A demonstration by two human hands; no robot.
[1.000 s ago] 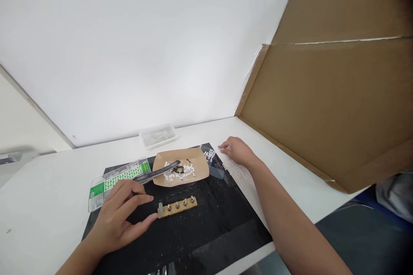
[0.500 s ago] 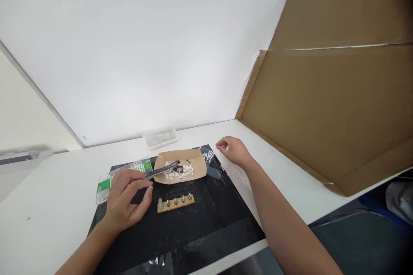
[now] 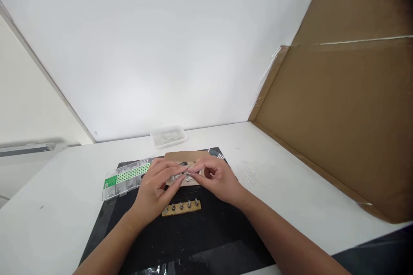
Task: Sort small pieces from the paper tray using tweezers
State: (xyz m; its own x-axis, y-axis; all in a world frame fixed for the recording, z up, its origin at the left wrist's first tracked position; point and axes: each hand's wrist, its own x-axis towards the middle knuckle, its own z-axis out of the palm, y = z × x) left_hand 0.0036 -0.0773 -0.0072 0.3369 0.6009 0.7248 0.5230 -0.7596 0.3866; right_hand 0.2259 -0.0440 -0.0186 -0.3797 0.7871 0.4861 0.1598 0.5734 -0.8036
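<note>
Left hand (image 3: pixel 157 185) and right hand (image 3: pixel 221 179) hovering above shallow brown paper tray (image 3: pixel 180 155), fingertips nearly pinching together; cannot tell whether holding anything.

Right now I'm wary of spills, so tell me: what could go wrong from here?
The left hand and right hand meet over the tray; any small thing pinched there, too hidden to tell, could slip and drop in. The strip appears close to the left hand, so a lowered wrist might knock it. Loose white bits lie near the right hand; a sweep of that arm could scatter them.
</note>
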